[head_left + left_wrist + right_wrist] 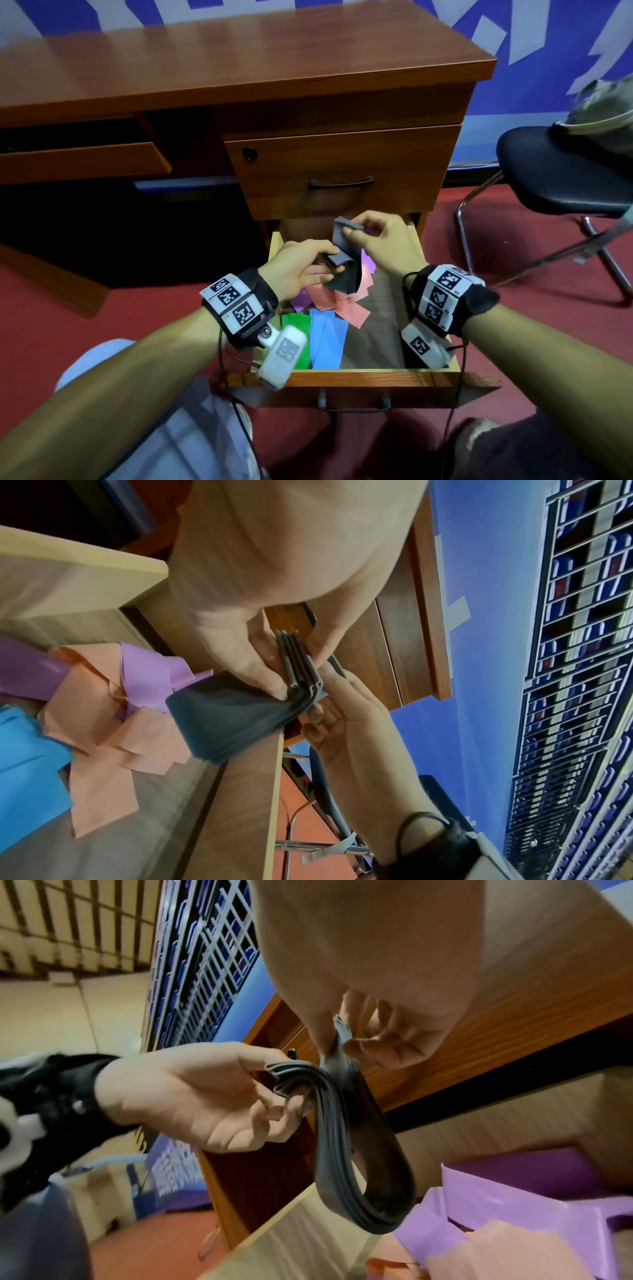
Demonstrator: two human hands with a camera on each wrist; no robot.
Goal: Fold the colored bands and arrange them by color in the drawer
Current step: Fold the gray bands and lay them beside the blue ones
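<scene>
Fig.: mid-task, grey band in fold. Your left hand [301,270] pinches one folded end of the grey band [346,274]; your right hand [380,236] pinches the other end higher up, w/ both hands close together above the open drawer [342,377]. Done, judging by layout: green bands [296,339] and blue bands [327,339] lie flat side by side at the drawer front. Left: pink bands [346,305] and purple bands [301,301] sit in a loose heap behind them, unfolded; grey not yet placed. Band's layered loop hangs downward toward the heap; long axis approx. vertical, tilted toward you.
</scene>
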